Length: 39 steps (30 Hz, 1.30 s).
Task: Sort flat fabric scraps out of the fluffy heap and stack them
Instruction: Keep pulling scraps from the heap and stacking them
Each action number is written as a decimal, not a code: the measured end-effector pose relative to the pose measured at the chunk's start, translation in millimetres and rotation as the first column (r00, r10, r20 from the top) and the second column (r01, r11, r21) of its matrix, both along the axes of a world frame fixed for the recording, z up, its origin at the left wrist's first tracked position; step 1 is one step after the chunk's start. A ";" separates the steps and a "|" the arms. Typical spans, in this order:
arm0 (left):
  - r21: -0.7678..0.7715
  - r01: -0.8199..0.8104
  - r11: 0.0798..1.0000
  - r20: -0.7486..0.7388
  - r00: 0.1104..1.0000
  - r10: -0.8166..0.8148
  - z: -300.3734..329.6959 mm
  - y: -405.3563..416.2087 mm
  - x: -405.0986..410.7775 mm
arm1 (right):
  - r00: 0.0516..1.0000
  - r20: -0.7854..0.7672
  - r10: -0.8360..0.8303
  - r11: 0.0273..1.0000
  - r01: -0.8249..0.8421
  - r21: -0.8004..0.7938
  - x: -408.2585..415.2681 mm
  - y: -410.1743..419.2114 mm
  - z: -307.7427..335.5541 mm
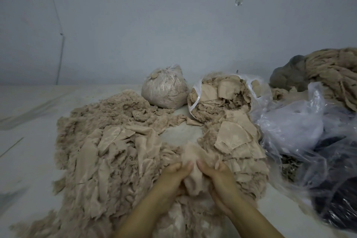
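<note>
Head view, both hands (195,177) gripping one beige scrap (190,157), above fluffy heap (92,141)

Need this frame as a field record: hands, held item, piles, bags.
left hand: grips beige scrap
right hand: grips same scrap
beige scrap: bunched between both hands
fluffy heap: spread left of centre
flat scraps: layered right of centre
tied bag: upright, behind heap
open bag: on its side, scraps spilling out

The pale floor (29,141) carries a beige fluffy heap (92,141); behind it a tied bag (164,91); right of it an open bag (220,96) and crumpled clear plastic (301,131).
</note>
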State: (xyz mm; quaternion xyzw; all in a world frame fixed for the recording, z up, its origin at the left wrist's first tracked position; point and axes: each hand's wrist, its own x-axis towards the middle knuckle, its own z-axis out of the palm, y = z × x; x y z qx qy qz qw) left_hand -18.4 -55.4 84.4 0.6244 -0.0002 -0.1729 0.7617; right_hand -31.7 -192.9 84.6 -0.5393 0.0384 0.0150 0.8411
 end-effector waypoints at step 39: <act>0.370 -0.159 0.915 0.401 0.916 -0.003 -7.2 -0.9 -3.0 | 0.916 0.286 -0.281 0.799 0.388 -0.459 11.4 8.9 -15.8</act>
